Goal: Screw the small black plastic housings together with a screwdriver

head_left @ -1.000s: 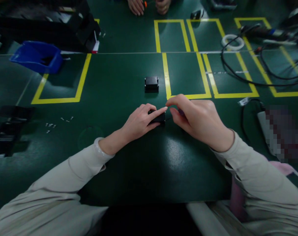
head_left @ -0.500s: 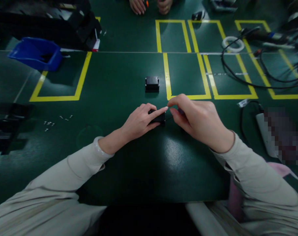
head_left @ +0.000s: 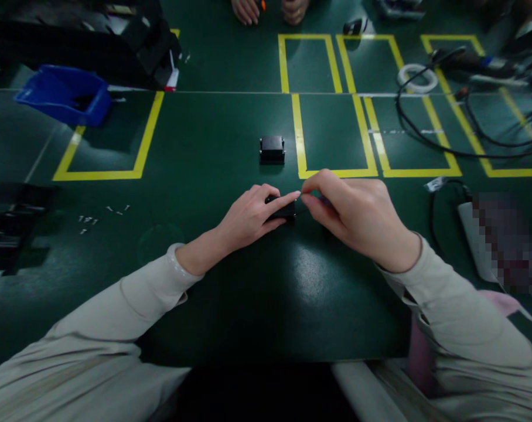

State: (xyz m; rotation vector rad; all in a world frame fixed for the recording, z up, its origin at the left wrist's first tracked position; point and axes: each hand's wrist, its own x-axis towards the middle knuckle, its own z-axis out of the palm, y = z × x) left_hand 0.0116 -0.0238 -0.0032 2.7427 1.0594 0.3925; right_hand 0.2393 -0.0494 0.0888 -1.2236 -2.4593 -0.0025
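My left hand (head_left: 251, 214) is closed round a small black box (head_left: 289, 209) on the green table, its index finger stretched along the top. Most of the box is hidden under the fingers. Close to the box's right end, my right hand (head_left: 354, 214) is in a pinch, thumb and index fingertip nearly touching the left index fingertip. A tiny bit shows at that pinch, too small to name. Below it a thin dark line runs from the right hand towards the box's end. A second black box (head_left: 272, 149) with small metal pins at its sides stands farther back.
Several small screws (head_left: 88, 220) lie at the left, near black parts (head_left: 11, 228). A blue bin (head_left: 66, 97) stands behind them. Cables (head_left: 406, 126) and a white ring (head_left: 418, 78) are at the right. A co-worker's hands (head_left: 295, 10) show at the far edge.
The right thumb and index fingertip have drawn slightly closer together beside the box. My left hand and the box have stayed in place.
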